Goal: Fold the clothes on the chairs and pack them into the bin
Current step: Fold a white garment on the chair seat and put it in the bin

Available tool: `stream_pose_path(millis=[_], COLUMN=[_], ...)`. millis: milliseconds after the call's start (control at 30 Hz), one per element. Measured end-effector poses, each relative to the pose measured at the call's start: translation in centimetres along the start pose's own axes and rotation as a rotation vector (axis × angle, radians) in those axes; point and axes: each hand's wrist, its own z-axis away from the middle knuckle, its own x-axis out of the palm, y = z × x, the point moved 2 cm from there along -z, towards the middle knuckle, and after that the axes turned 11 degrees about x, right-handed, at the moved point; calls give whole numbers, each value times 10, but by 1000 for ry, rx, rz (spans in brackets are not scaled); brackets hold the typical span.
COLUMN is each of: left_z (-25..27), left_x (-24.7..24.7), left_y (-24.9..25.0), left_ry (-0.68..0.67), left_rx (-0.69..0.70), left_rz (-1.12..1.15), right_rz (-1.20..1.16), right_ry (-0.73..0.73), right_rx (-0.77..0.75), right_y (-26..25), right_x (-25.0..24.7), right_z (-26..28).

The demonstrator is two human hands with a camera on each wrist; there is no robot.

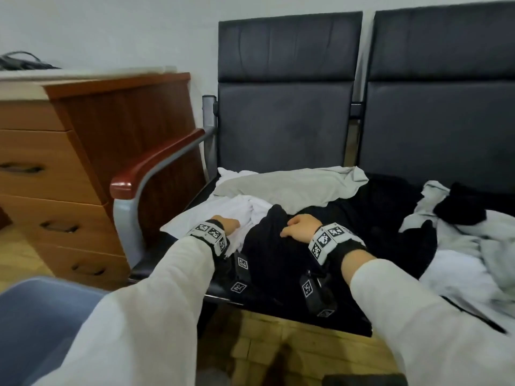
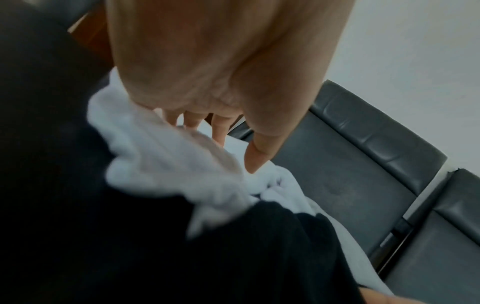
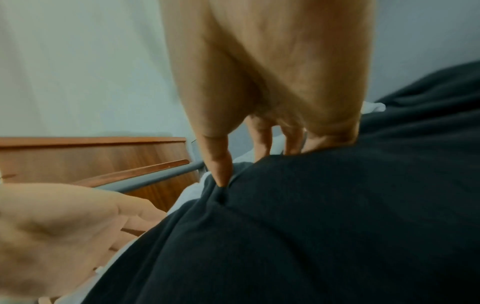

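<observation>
A black garment (image 1: 278, 263) lies bunched over the front of the left chair seat (image 1: 172, 263). My right hand (image 1: 295, 227) rests on its top fold. In the right wrist view its thumb (image 3: 219, 168) digs into a crease of the black garment (image 3: 311, 226), with the fingers curled over the far side of the ridge. My left hand (image 1: 227, 224) lies to the left on a white garment (image 1: 223, 207), its fingers straight and against the white cloth (image 2: 161, 156). A blue bin (image 1: 41, 310) stands on the floor at the lower left.
A beige-grey garment (image 1: 292, 188) is spread behind my hands. On the right chair lies a heap of pale grey clothes (image 1: 473, 246) with a small black piece (image 1: 459, 207) on top. A wooden drawer cabinet (image 1: 55, 176) and the chair's armrest (image 1: 156, 162) close off the left side.
</observation>
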Motion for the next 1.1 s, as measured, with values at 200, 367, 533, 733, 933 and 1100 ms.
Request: stream_pose_path(millis=[200,367,533,733,933,1100], left_z=[-6,-12,-41,-66,-59,-61], left_x=[32,35,25,3,-10,7], left_y=[-14,-21,-29,-47,-33,-5], left_ry=[171,135,131,264,493,365], left_rx=[-53,-12,-36,27,-56,222], left_rz=[-20,-114,-219,-112,281,94], right_rz=[188,93,-574,-1303,-1074,-602], right_ry=[35,86,272,647,121,194], right_rx=[-95,-127,-17,-25,-57,12], right_y=[16,19,37,57,24,11], right_x=[22,18,-12,-65,-37,-25], right_z=[7,-11,-37,-50,-55,-51])
